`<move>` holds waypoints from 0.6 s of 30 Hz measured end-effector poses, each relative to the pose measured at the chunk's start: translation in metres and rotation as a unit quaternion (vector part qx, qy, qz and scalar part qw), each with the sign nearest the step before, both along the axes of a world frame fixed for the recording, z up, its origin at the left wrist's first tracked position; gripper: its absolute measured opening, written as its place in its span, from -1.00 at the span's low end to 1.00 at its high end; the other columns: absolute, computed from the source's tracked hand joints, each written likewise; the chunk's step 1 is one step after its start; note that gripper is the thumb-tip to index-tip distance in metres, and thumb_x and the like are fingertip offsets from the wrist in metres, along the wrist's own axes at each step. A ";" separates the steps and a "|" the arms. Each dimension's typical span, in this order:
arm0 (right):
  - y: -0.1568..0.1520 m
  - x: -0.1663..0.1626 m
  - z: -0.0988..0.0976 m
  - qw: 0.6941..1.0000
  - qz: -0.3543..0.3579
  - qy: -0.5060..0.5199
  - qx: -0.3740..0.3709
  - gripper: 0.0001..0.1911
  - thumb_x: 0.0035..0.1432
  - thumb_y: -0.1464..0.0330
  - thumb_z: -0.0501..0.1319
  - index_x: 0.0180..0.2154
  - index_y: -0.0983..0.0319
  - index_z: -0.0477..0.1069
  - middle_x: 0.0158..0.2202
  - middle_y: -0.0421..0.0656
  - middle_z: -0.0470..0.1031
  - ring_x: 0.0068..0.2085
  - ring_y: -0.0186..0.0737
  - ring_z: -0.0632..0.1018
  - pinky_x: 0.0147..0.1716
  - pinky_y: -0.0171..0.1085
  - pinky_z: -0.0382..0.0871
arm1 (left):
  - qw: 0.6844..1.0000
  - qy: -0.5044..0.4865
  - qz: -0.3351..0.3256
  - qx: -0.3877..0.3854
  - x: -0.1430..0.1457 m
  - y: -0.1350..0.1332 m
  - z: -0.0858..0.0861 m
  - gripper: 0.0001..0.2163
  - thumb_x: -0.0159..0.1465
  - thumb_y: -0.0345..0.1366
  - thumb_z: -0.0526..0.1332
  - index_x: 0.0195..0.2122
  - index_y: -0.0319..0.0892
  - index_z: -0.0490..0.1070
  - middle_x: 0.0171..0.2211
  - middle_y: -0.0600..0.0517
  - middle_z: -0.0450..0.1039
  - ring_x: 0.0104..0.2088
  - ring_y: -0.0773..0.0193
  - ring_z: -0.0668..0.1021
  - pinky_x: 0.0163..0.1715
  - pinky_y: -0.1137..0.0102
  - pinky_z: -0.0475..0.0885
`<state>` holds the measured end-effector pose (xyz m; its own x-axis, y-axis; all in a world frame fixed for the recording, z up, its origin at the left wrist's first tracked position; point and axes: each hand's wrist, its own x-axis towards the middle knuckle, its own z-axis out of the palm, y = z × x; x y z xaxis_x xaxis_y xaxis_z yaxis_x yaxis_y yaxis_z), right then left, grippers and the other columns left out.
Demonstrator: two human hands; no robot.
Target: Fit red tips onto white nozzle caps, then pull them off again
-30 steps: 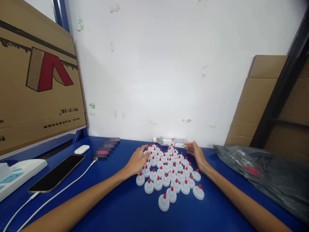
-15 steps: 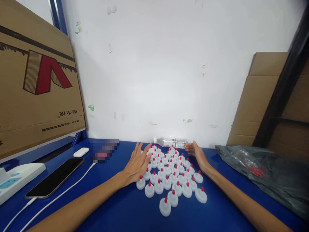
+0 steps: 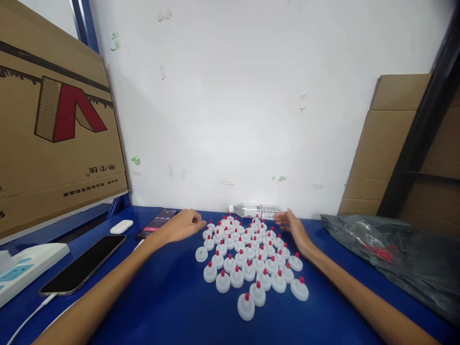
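Observation:
Many white, translucent round caps with red tips [image 3: 248,270] stand in a loose cluster on the blue table [image 3: 172,306]. At the cluster's left edge one white cap [image 3: 201,254] lies with its ring-shaped face up and no red tip showing. My left hand [image 3: 184,225] is left of the caps, its fingers curled in and the thumb pointing right; nothing shows in it. On the right side, my right hand [image 3: 293,231] rests beside the cluster with fingers stretched out. Its fingertips are by the base of a clear plastic bottle [image 3: 247,211] lying along the wall.
To the left are a phone showing a timer [image 3: 158,221], a white earbud case [image 3: 121,227], a dark phone on a cable [image 3: 84,263] and a power strip [image 3: 32,268]. A cardboard box [image 3: 68,163] stands behind. At right lies a grey plastic bag [image 3: 402,273].
My left hand has drawn back leftward off the caps, and its spread fingers have curled in. Caps it covered now show, including the one without a red tip. The right hand has stayed put.

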<state>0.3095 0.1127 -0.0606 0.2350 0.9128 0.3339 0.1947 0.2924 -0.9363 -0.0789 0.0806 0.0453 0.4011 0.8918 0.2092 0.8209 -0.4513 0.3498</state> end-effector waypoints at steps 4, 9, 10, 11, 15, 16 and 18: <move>-0.001 -0.001 0.000 1.000 0.007 -0.007 -0.001 -0.25 0.15 -0.30 -0.06 -0.28 0.17 0.56 -0.14 -0.03 0.61 -0.16 0.01 0.58 -0.18 -0.11 0.46 | 0.974 -0.015 -0.100 -0.202 -0.011 0.001 0.003 -0.59 0.15 0.13 0.28 -0.44 -0.17 0.41 -0.58 0.10 0.42 -0.65 0.35 0.43 -0.60 0.46 0.23; -0.003 -0.002 0.002 1.000 0.018 -0.016 -0.002 -0.28 0.17 -0.28 -0.05 -0.30 0.17 0.54 -0.14 -0.04 0.61 -0.17 -0.02 0.58 -0.19 -0.14 0.45 | 0.924 -0.019 -0.155 -0.349 -0.008 -0.005 0.004 -0.57 0.06 0.11 0.39 -0.32 -0.17 0.46 -0.45 0.03 0.54 -0.59 0.31 0.54 -0.66 0.50 0.16; -0.004 -0.003 0.002 1.000 0.020 -0.018 -0.001 -0.29 0.17 -0.27 -0.05 -0.30 0.17 0.54 -0.14 -0.04 0.61 -0.18 -0.03 0.58 -0.19 -0.15 0.44 | 0.920 -0.013 -0.154 -0.361 -0.008 -0.006 0.004 -0.57 0.05 0.09 0.41 -0.26 -0.16 0.46 -0.41 0.02 0.55 -0.57 0.28 0.56 -0.68 0.51 0.14; -0.004 -0.003 0.003 1.000 0.021 -0.019 -0.001 -0.29 0.17 -0.27 -0.04 -0.31 0.18 0.53 -0.15 -0.04 0.61 -0.18 -0.03 0.58 -0.19 -0.15 0.44 | 0.917 -0.007 -0.153 -0.369 -0.008 -0.007 0.004 -0.55 0.03 0.07 0.43 -0.20 -0.14 0.46 -0.38 0.02 0.56 -0.55 0.27 0.57 -0.69 0.51 0.13; -0.006 -0.003 0.003 0.999 0.023 -0.025 0.001 -0.28 0.18 -0.27 -0.05 -0.30 0.18 0.54 -0.14 -0.03 0.61 -0.19 -0.03 0.58 -0.19 -0.14 0.45 | 0.920 -0.001 -0.157 -0.359 -0.009 -0.005 -0.002 -0.50 -0.09 0.01 0.50 -0.19 -0.13 0.46 -0.39 0.07 0.54 -0.55 0.32 0.52 -0.61 0.49 0.26; -0.006 -0.003 0.003 0.999 0.024 -0.027 0.002 -0.27 0.18 -0.27 -0.05 -0.29 0.18 0.55 -0.14 -0.03 0.61 -0.18 -0.03 0.58 -0.19 -0.14 0.45 | 0.922 0.001 -0.161 -0.351 -0.008 -0.004 -0.004 -0.51 -0.10 0.01 0.51 -0.22 -0.13 0.46 -0.41 0.08 0.53 -0.55 0.33 0.49 -0.58 0.48 0.28; -0.006 -0.004 0.003 0.999 0.023 -0.031 0.003 -0.27 0.19 -0.27 -0.06 -0.28 0.18 0.55 -0.12 -0.04 0.61 -0.17 -0.02 0.58 -0.17 -0.14 0.45 | 0.928 0.004 -0.169 -0.333 -0.007 -0.001 -0.009 -0.51 -0.12 0.03 0.50 -0.28 -0.15 0.46 -0.46 0.10 0.50 -0.55 0.35 0.45 -0.57 0.48 0.27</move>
<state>0.3060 0.1070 -0.0577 0.1709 0.9205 0.3513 0.2375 0.3076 -0.9214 -0.0861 0.0793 0.0364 0.6800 0.6462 -0.3464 0.6759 -0.3693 0.6378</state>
